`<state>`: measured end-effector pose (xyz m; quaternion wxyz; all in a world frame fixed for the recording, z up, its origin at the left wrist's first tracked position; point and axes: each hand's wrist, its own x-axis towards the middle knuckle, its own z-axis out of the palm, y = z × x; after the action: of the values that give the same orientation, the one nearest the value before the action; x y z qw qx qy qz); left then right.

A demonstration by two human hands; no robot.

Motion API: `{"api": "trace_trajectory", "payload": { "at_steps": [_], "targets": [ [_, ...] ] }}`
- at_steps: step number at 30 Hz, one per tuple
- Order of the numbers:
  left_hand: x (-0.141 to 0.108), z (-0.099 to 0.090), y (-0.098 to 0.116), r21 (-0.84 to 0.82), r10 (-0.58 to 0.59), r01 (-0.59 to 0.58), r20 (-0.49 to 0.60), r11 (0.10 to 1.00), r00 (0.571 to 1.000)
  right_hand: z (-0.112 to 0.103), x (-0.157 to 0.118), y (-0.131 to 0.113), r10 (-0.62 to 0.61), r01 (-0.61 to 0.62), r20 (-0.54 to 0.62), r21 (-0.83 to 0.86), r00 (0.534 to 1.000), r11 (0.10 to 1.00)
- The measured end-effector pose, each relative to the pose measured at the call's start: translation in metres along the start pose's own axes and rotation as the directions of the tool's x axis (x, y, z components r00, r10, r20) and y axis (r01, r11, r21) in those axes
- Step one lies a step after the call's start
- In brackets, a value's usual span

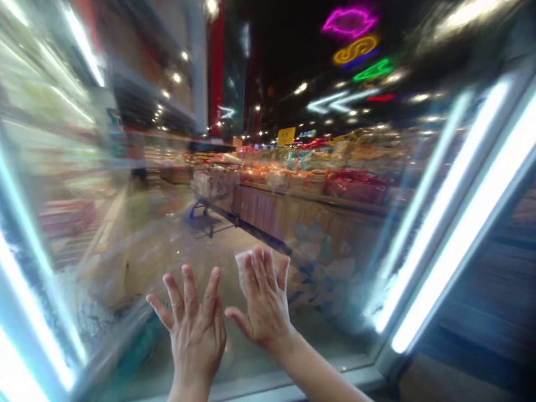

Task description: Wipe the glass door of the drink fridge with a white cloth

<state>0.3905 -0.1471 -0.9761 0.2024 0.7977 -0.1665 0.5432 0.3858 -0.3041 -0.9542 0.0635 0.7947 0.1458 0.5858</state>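
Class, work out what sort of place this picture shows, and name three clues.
Probably a supermarket, though much is blurred: there is a wheeled metal shopping cart, a heap of shiny red goods and, higher in view, a yellow rectangular sign.

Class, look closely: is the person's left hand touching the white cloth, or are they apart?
Apart. The head view shows a plain gap between the left hand and the white cloth, which peeks out from under the right hand.
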Motion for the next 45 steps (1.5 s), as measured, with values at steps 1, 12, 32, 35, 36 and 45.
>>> {"api": "trace_trajectory", "payload": {
  "at_steps": [1, 12, 32, 35, 36, 45],
  "targets": [
    [0.000, 0.002, 0.004, 0.001, 0.020, -0.020, 0.003, 1.000, 1.000, 0.001, -0.021, 0.007, -0.009, 0.009, 0.021, -0.005, 1.000, 1.000],
    [-0.001, 0.047, 0.090, -0.095, 0.181, -0.176, 0.044, 0.980, 0.983, -0.010, -0.050, 0.086, 0.060, -0.060, -0.004, -0.094, 0.998, 0.994],
    [-0.035, 0.090, 0.150, -0.092, 0.285, -0.274, 0.150, 0.957, 0.947, -0.017, -0.137, 0.216, 0.291, -0.294, -0.048, -0.096, 0.956, 0.951],
    [-0.027, 0.080, 0.136, -0.063, 0.294, -0.287, 0.140, 0.956, 0.946, -0.020, -0.136, 0.219, 0.323, -0.326, -0.050, -0.082, 0.945, 0.942],
    [-0.025, 0.077, 0.133, -0.059, 0.288, -0.282, 0.138, 0.957, 0.948, -0.019, -0.142, 0.214, 0.311, -0.314, -0.047, -0.083, 0.949, 0.946],
    [-0.026, 0.076, 0.130, -0.091, 0.270, -0.258, 0.146, 0.962, 0.952, -0.021, -0.093, 0.185, 0.270, -0.271, -0.033, -0.062, 0.962, 0.961]
  ]
}}
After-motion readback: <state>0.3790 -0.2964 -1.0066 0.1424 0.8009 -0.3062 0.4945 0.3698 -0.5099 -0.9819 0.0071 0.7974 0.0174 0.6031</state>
